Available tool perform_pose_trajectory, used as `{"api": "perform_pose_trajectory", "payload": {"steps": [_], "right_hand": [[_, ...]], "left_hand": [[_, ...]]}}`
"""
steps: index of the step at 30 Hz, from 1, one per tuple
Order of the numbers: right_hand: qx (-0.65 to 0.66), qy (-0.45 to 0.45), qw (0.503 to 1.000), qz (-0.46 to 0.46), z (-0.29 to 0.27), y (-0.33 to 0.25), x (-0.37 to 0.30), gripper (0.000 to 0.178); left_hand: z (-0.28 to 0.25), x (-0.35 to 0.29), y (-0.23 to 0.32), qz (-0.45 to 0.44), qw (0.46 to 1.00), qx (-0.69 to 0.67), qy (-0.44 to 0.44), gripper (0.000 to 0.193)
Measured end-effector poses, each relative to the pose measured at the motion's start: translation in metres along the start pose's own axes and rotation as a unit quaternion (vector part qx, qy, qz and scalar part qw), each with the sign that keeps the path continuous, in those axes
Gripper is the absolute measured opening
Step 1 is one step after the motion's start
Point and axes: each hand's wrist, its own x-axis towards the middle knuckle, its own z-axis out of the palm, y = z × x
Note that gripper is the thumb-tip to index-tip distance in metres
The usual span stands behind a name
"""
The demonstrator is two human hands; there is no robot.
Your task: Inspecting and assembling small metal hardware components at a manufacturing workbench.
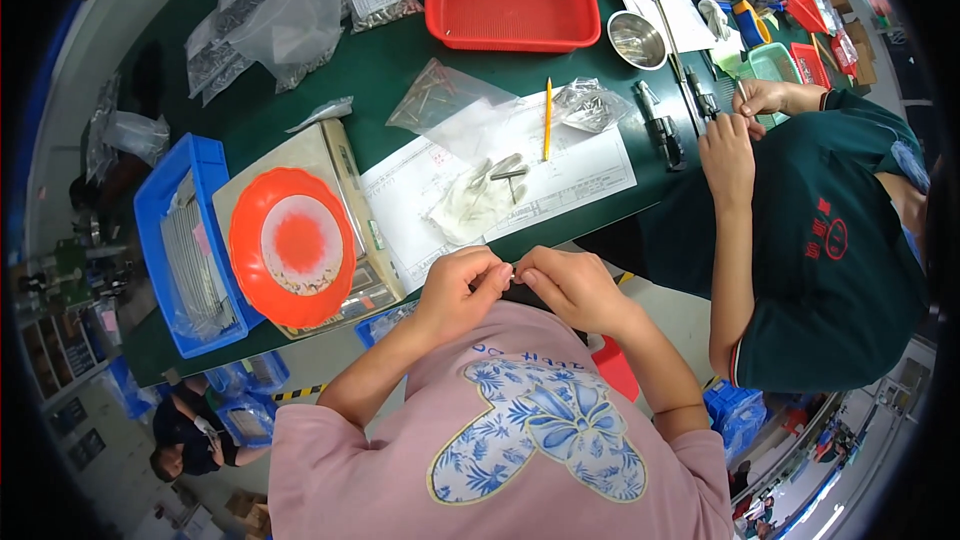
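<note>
Just off the table's front edge, my left hand [462, 292] and my right hand [575, 285] meet with fingertips pinched together. Between them shows a tiny shiny metal part [513, 275], too small to name. Both hands are closed, and most of the part is hidden by the fingers. Beyond them a white glove [470, 202] lies on a printed drawing sheet [590, 172]. A small dark metal pin-like piece [508, 175] rests on the glove. A yellow pencil [547, 120] lies on the sheet beside a clear bag of small metal parts [592, 105].
An orange plate [340, 230] sits on a scale [372, 285] at left, beside a blue bin [145, 200]. A red basket [512, 38] and metal bowl [637, 40] stand at the back. A co-worker's hands [735, 130] work at right, near a black marker-like tool [660, 130].
</note>
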Motion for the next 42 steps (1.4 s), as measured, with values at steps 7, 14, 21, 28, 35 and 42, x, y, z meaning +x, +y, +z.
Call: {"api": "perform_pose_trajectory", "payload": {"steps": [7,14,21,28,35,42], "right_hand": [[-0.080,0.115,0.987,0.072,0.053,0.061,0.060,0.013],[-0.148,0.248,0.957,0.016,0.097,0.125,0.114,0.008],[-0.237,0.206,0.949,0.024,0.061,0.146,0.119,0.011],[-0.262,0.228,0.938,-0.008,0.066,0.156,0.114,0.012],[-0.058,0.266,0.959,0.075,0.052,0.132,0.070,0.015],[0.308,0.401,0.846,0.169,0.073,0.109,-0.004,0.018]], "left_hand": [[-0.012,0.043,-0.009,0.014,0.976,0.030,0.214,0.008],[-0.048,0.202,-0.014,0.135,0.918,0.205,0.312,0.011],[-0.091,0.294,-0.065,-0.039,0.845,0.473,0.247,0.019],[0.002,0.275,-0.046,0.298,0.886,0.356,0.012,0.008],[0.056,0.303,-0.070,0.268,0.831,0.480,-0.086,0.007],[0.075,0.319,-0.102,0.357,0.759,0.532,-0.115,0.008]]}}
